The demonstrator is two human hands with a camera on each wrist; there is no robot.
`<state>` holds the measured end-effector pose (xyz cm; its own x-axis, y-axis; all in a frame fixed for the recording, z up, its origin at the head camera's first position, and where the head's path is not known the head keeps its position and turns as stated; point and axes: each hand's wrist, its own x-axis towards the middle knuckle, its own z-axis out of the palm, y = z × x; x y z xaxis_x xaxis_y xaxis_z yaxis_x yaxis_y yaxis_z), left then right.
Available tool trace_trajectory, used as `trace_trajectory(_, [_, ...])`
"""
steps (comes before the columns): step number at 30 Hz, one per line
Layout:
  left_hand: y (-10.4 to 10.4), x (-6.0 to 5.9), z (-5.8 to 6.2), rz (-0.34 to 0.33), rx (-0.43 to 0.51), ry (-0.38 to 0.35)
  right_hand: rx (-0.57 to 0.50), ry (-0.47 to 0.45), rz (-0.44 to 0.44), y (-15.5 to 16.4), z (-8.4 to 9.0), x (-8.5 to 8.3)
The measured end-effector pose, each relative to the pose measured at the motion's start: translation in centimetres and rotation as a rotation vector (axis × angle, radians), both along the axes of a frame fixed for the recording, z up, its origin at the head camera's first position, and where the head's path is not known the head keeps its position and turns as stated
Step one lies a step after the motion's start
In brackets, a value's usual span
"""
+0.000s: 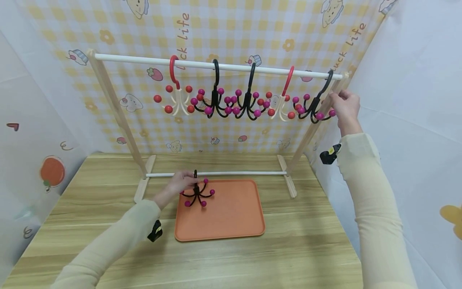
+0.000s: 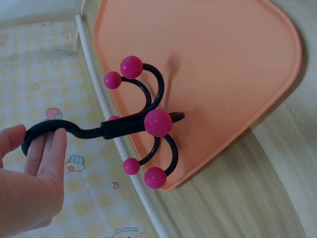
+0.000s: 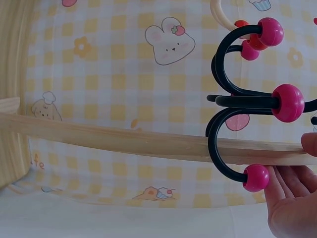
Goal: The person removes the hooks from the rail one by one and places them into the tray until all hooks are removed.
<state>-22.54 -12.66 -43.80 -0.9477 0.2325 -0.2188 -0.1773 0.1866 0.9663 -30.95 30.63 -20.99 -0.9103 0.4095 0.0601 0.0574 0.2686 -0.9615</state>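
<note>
Nearest, lower left: cream left sleeve [image 1: 115, 233], reaching in from the bottom edge, small black device [image 1: 155, 231] beside its cuff. Behind it, wooden left upright [image 1: 117, 106], meeting the white top rail [image 1: 137, 59]. Leftmost rail hanger [image 1: 178, 96]: red hook, cream body, red balls.

Below, left hand [image 1: 179, 182]: thumb and fingers close together, pinching the curved hook of a black hanger [image 1: 196, 191]. Held hook upward, pink balls splayed, over the back-left corner of an orange tray [image 1: 225, 216]; shadow on the tray, cannot tell whether any ball touches. Tray on wood-grain table [image 1: 299, 249], white lower bar [image 1: 238, 173] just behind.

Along the rail: second hanger [image 1: 215, 97] and third hanger [image 1: 248, 98], both black with pink balls; fourth hanger [image 1: 287, 82], red-hooked, cream-bodied; fifth hanger [image 1: 315, 105], black, pink-balled, near the rail's right end.

Right upright [image 1: 303, 142], wooden. Right hand [image 1: 345, 106] high on it: thumb one side, fingers the other, gap spanned by the post. One pink ball just beside these fingers; contact unclear. Far right, right sleeve [image 1: 373, 192].
</note>
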Motion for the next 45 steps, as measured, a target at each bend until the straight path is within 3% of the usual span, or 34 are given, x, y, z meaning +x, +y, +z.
trace_trajectory(13, [-0.1,0.5,-0.2,0.005,0.008,-0.017,0.009,0.007,-0.003,0.1,0.0,0.0])
trace_trajectory(26, [-1.2,0.9,0.9,0.025,-0.23,0.076,0.024,0.011,-0.004,0.0,0.0,0.0])
trace_trajectory(33, [-2.0,0.6,2.3,0.005,-0.256,0.126,0.024,0.01,-0.003,0.0,0.0,0.0])
trace_trajectory(45, [-2.4,0.4,6.0,-0.047,-0.236,0.212,0.014,0.009,0.0,0.1,0.0,-0.1])
